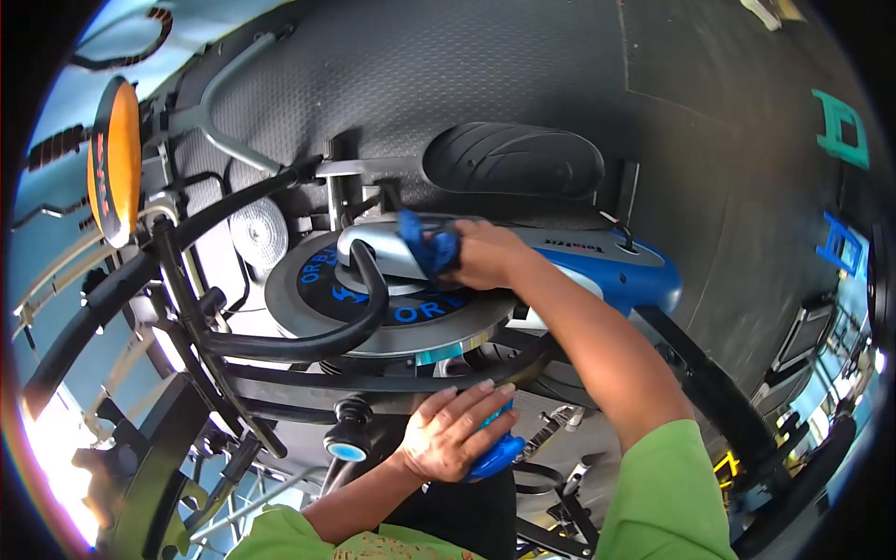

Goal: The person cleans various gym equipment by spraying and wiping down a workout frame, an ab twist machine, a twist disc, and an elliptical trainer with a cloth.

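Observation:
My right hand (483, 255) grips a dark blue cloth (427, 245) and presses it against the silver cover (378, 250) of an exercise machine. Below that cover lies a round grey and black disc (322, 308) with blue lettering. Nearer to my body, my left hand (450, 431) is wrapped over a bright blue object (499, 453), partly hidden under the fingers and palm. A curved black bar (299, 348) runs between the two hands on the left side. The blue and white machine housing (616, 278) extends to the right of my right hand.
A large black pedal (513, 159) sits beyond the disc. Black frame tubes (163, 289) and an orange padded seat (119, 163) stand at left. A black beam (705, 383) slants at right. Green (843, 129) and blue (840, 245) objects lie farther off on the dark floor (728, 177).

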